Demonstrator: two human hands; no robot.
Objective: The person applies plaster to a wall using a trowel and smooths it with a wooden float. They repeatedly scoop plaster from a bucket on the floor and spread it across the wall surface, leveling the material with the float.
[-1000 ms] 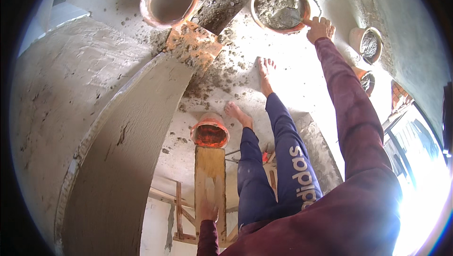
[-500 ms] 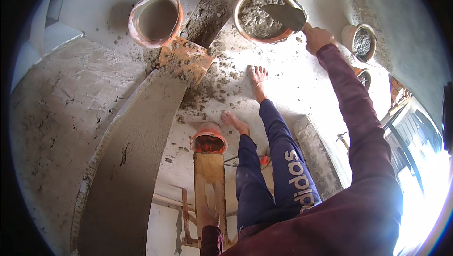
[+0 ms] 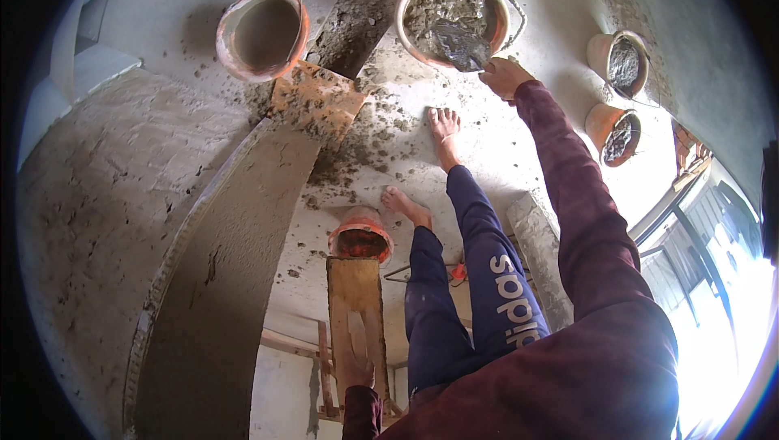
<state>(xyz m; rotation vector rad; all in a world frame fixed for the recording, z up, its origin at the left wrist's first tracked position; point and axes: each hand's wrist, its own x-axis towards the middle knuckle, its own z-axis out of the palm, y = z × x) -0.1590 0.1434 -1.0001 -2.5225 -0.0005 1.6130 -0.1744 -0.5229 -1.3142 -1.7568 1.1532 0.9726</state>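
My right hand (image 3: 505, 77) is closed round the handle of a trowel (image 3: 462, 46). The blade lies in the near part of a large bucket (image 3: 400, 22) of wet grey mortar (image 3: 438, 7) and carries a wet, shiny smear. Low in the view, my left hand (image 3: 359, 373) grips a long wooden plasterer's float (image 3: 342, 294) by its handle; my fingers are partly hidden. The float's far end overlaps the rim of a small orange bucket (image 3: 361, 221).
A bucket of murky water (image 3: 264, 34) stands at the far left, by a spattered orange board (image 3: 316, 95). Two smaller buckets (image 3: 599, 57) (image 3: 602, 122) sit at the right. A smooth plastered strip (image 3: 235, 253) runs along the left. Mortar crumbs litter the floor round my bare feet (image 3: 444, 136).
My right hand has moved left and slightly nearer, and the trowel has dipped from above the rim into the mortar. My left hand has barely moved with the float.
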